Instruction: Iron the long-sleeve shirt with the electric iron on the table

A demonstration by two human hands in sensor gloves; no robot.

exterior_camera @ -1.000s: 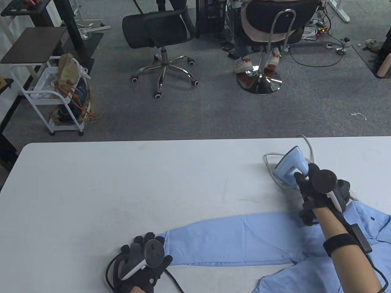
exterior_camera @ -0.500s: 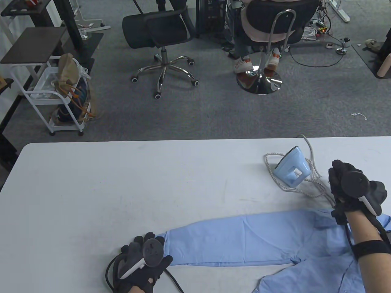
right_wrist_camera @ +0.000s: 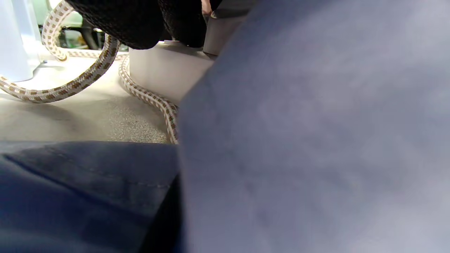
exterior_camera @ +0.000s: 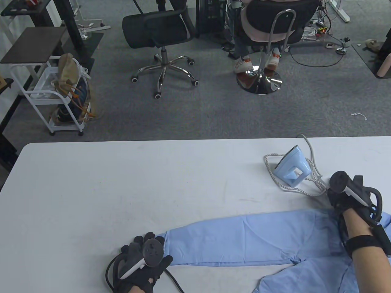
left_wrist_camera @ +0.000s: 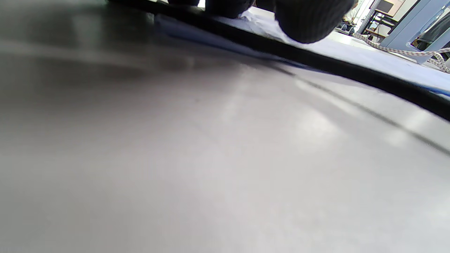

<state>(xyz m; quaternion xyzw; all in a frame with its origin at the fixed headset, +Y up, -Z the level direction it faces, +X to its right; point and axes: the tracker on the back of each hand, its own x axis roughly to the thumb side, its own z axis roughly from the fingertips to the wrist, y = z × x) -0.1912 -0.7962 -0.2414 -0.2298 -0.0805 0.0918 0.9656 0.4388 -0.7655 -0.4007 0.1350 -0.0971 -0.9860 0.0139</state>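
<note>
A light blue long-sleeve shirt lies on the white table, one sleeve stretched out to the left. My left hand lies flat on the cuff, fingers spread. The pale blue iron stands on its heel at the back right, nothing touching it, with its braided cord looped around it. My right hand is low at the shirt's shoulder edge, beside the cord. In the right wrist view its fingertips touch a white block by the cord, and shirt fabric fills the right. Its grip is hidden.
A black glove cable loops beside my left wrist. Beyond the table's far edge stand an office chair, a stool with a seated person and a white trolley.
My right hand let go of the iron's handle, swung right, then dropped to the shirt's shoulder edge. The iron stays standing. My left hand has not moved.
</note>
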